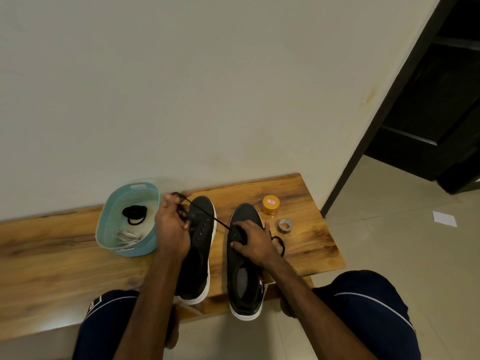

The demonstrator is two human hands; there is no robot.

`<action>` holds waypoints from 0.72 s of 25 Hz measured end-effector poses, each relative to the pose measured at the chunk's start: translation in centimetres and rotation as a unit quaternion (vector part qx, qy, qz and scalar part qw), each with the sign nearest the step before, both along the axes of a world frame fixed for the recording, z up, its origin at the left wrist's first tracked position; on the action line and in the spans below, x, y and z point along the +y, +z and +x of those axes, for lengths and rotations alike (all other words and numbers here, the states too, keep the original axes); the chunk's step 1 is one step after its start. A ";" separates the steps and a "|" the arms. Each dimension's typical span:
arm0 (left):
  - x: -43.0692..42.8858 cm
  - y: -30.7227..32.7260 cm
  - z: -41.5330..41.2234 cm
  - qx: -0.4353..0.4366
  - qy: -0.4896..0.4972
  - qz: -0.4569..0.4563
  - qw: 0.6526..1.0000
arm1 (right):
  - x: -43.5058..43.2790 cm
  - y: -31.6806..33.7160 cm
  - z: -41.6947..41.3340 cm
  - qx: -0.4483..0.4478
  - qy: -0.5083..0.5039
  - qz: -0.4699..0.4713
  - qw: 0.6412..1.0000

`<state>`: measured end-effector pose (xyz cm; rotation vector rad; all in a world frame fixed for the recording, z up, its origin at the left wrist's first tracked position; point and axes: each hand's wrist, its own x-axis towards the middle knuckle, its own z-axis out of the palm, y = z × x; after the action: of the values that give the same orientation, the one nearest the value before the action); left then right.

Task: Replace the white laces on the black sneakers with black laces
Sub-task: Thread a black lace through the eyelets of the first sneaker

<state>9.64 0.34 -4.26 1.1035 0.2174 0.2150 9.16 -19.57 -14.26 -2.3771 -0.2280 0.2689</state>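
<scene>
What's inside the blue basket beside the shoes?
A coiled black lace lies in the middle of the light blue plastic basket, and flat white laces are bunched at its near end. The left hand covers part of its right rim, so anything there is hidden.

Wooden bench [52, 242]: sneakers [245, 213], basket [135, 252], jar [270, 205], tape [285, 225]

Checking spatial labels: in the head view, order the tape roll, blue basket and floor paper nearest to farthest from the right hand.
1. Tape roll, beside the right hand, on its right.
2. Blue basket, left, beyond the left hand.
3. Paper, on the floor, far right.
</scene>
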 end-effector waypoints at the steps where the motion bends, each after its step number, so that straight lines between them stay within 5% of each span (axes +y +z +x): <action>1: 0.1 0.2 -0.1 -0.011 -0.007 -0.034 0.999 | 0.0 0.1 0.0 0.000 0.000 0.001 1.000; 2: 0.0 0.0 0.1 -0.012 -0.012 0.001 1.000 | 0.1 0.2 0.0 -0.002 -0.001 0.001 1.000; 4: -1.4 -1.1 0.0 -0.001 -0.030 0.271 0.962 | 0.2 0.2 0.0 -0.007 -0.002 -0.004 1.000; 5: -2.3 -2.0 -0.1 -0.001 -0.058 0.438 0.897 | 0.2 0.2 0.0 -0.008 -0.003 -0.008 1.000; 7: -4.3 -4.4 -0.5 0.035 -0.147 0.686 0.711 | 0.4 0.3 0.0 -0.009 -0.003 -0.018 1.000; 9: -5.7 -6.3 -0.9 0.089 -0.196 0.807 0.550 | 0.5 0.2 0.0 -0.011 -0.004 -0.016 1.000; 10: -6.0 -6.8 -1.0 0.102 -0.199 0.828 0.514 | 0.5 0.1 0.0 -0.013 -0.006 -0.014 1.000; 11: -6.2 -6.9 -1.0 0.103 -0.196 0.832 0.508 | 0.4 0.1 0.0 -0.014 -0.008 -0.015 1.000; 13: -6.2 -6.4 -0.8 0.092 -0.181 0.806 0.556 | 0.4 -0.1 0.0 -0.013 -0.010 -0.020 1.000; 16: -4.5 -4.9 -0.8 0.073 -0.093 0.685 0.719 | 0.2 -0.2 0.0 -0.007 -0.009 -0.022 1.000; 18: -2.4 -3.7 -0.4 0.059 -0.010 0.600 0.797 | 0.1 0.1 0.1 -0.005 -0.003 -0.019 1.000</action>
<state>9.29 -2.09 -7.98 2.4017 0.1685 0.2697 9.21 -19.42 -14.18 -2.4178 -0.2232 0.2607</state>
